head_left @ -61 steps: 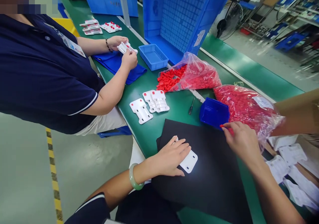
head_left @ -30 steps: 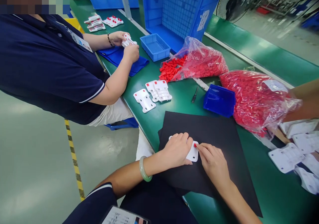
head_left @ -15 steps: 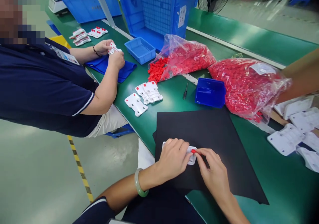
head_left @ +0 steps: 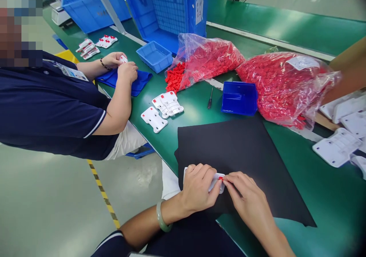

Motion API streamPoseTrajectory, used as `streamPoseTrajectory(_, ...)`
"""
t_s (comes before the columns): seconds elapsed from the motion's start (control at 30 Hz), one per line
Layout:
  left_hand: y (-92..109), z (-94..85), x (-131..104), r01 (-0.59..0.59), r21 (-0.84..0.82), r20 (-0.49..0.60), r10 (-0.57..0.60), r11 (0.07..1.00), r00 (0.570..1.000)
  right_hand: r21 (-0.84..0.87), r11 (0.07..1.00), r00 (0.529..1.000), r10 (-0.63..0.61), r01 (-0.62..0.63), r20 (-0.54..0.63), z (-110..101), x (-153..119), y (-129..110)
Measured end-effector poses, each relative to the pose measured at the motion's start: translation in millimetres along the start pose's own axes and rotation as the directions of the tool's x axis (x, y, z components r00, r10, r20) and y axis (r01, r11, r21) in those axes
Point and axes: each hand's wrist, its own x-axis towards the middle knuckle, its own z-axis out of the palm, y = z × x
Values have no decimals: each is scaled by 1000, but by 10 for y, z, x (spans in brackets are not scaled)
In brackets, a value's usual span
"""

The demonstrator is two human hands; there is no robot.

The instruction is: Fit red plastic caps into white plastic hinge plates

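A white plastic part (head_left: 216,177) is held over the black mat (head_left: 228,146), mostly covered by fingers. My left hand (head_left: 198,186) wraps round it from the left, with a pale green bangle on the wrist. At the part's right end, my right hand (head_left: 247,196) pinches a small red piece (head_left: 221,178) between thumb and forefinger, against the white surface. How deep the red piece sits cannot be made out.
Two bags of red pieces (head_left: 286,85) lie behind the mat, near a blue bin (head_left: 239,98) and a screwdriver (head_left: 210,100). White parts (head_left: 154,119) rest at left, more (head_left: 337,146) at right. A co-worker (head_left: 57,108) sits at left; another person's arm reaches in at right.
The camera view has shifted slightly. My hands keep their hold, and the red piece now shows less between my right fingertips and the white part.
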Motion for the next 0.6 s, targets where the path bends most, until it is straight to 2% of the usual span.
streamPoseTrajectory(0.2, 19, -6, -20, 4, -28, -96, -7, 1000, 995, 170, 963, 976, 216, -208, -33, 101, -71, -82)
streamPoseTrajectory(0.5, 20, 27, -75, -1, -30, -140, -3, 1000, 990, 213, 951, 970, 241, -226, -43, 107, -90, -172)
streamPoseTrajectory(0.6, 13, 20, -62, 5, -49, -124, -11, 999, 992, 250, 937, 966, 258, -244, -22, 117, -87, -173)
